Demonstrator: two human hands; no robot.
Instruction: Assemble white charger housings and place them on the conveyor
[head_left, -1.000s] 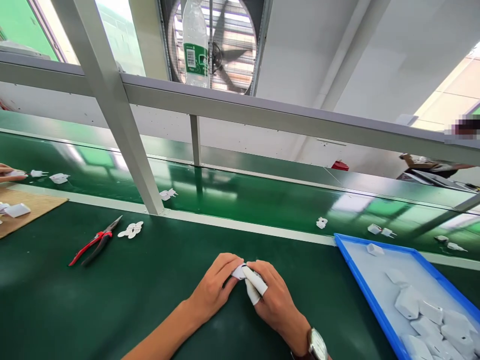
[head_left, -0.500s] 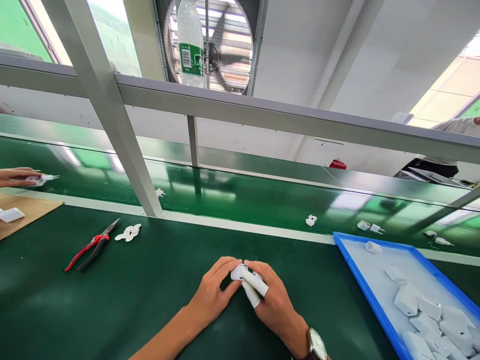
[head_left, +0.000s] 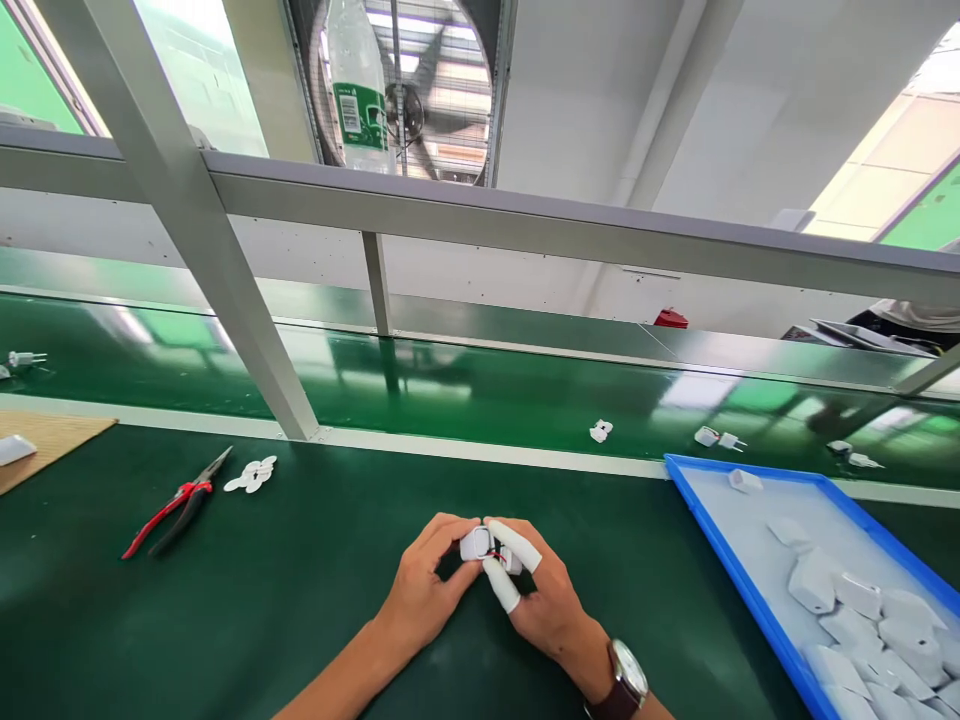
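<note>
While half-curled, hands (head_left: 425,578) around white parts (head_left: 475,545)

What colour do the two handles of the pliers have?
The pliers have one red handle and one black; the head view shows them best.

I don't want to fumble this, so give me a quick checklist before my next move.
1. Left hand on white piece: ok, between thumb and fingers.
2. Right hand on second white piece: ok, between thumb and finger.
3. Finger covers on right hand: ok, two on.
4. Red wire unpinched: cannot tell, too small.
5. Pliers clear of both hands: ok, lying to the left.
6. White parts in blue-rimmed tray: ok, several on the right.
</note>
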